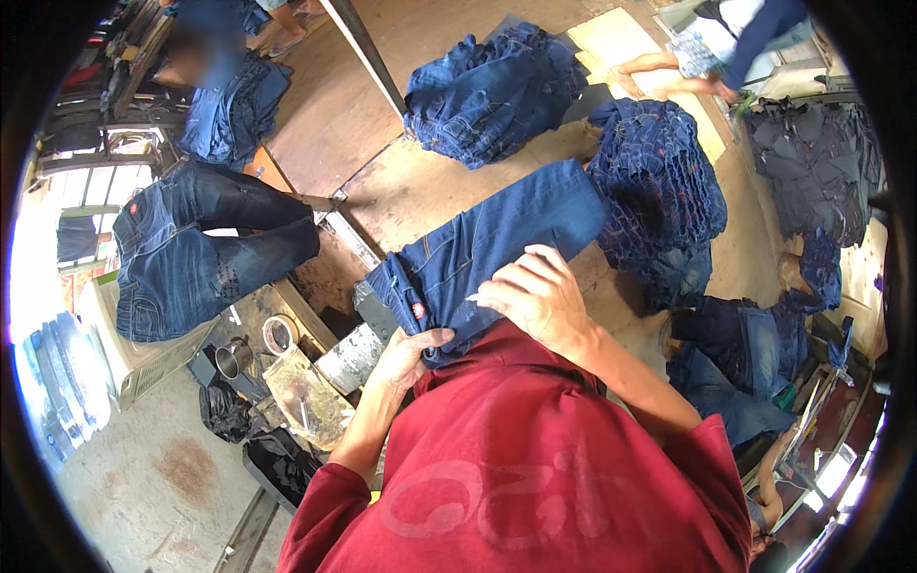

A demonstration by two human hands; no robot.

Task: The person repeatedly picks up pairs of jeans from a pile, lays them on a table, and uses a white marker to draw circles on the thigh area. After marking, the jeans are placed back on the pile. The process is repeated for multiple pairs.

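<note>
A folded pair of blue jeans (506, 224) lies in front of me, its waistband at the left end with a small red tag. My left hand (411, 355) is closed on the waistband, thumb on top and fingers underneath. Over the middle of the jeans is my right hand (537, 298), its fingers curled with thumb and forefinger close together. A tiny pale tip shows at those fingertips; what it belongs to is too small to tell.
Piles of jeans lie beyond at a bundled heap (492, 95) and a tied stack (659, 186). Dark jeans (205, 248) hang at left, above a metal cup (232, 359) and a tape roll (280, 334). Other people's limbs show at the upper right, upper left and lower right.
</note>
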